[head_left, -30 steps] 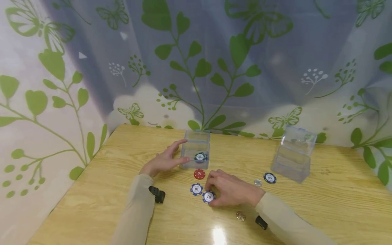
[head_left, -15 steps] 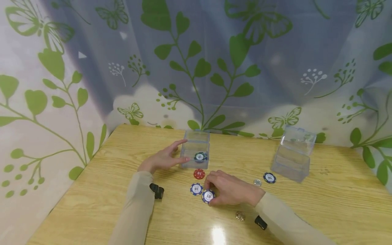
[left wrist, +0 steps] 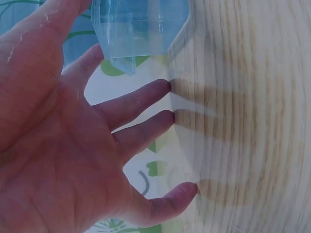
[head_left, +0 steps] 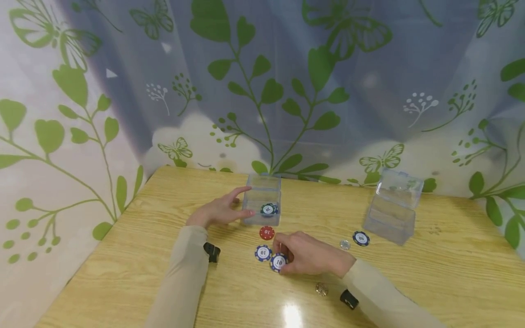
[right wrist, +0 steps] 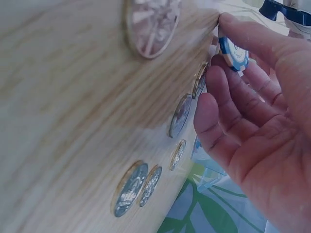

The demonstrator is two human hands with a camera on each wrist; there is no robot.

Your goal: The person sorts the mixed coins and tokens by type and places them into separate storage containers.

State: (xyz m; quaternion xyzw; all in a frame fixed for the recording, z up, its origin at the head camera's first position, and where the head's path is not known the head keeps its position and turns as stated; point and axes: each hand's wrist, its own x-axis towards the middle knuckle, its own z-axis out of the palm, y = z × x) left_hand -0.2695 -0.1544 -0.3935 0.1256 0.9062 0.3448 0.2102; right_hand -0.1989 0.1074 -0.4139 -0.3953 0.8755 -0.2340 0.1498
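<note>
My right hand [head_left: 313,255] pinches a blue-and-white poker chip [head_left: 279,263] marked 10 by its edge, between thumb and fingers. Another blue chip [head_left: 263,253] lies flat just left of it, and a red chip [head_left: 267,233] lies behind that one. My left hand [head_left: 217,212] has its fingers spread, thumb and index finger touching a clear plastic box [head_left: 250,219] with its lid raised. Inside that box sit dark green chips [head_left: 269,209]. In the left wrist view, the other fingertips [left wrist: 165,116] of that hand touch the tabletop.
At the right stands a second clear box [head_left: 389,221], lid up. Near it lie a dark blue chip [head_left: 361,238] marked 50 and a silvery coin [head_left: 345,244]. A gold-coloured coin [head_left: 321,289] lies by the right wrist. The right wrist view shows further coins [right wrist: 181,115] under the hand.
The pinched blue chip has turned a little, its printed number now reading upright, and the right hand's fingers have shifted slightly. My left hand has stayed at the box.
</note>
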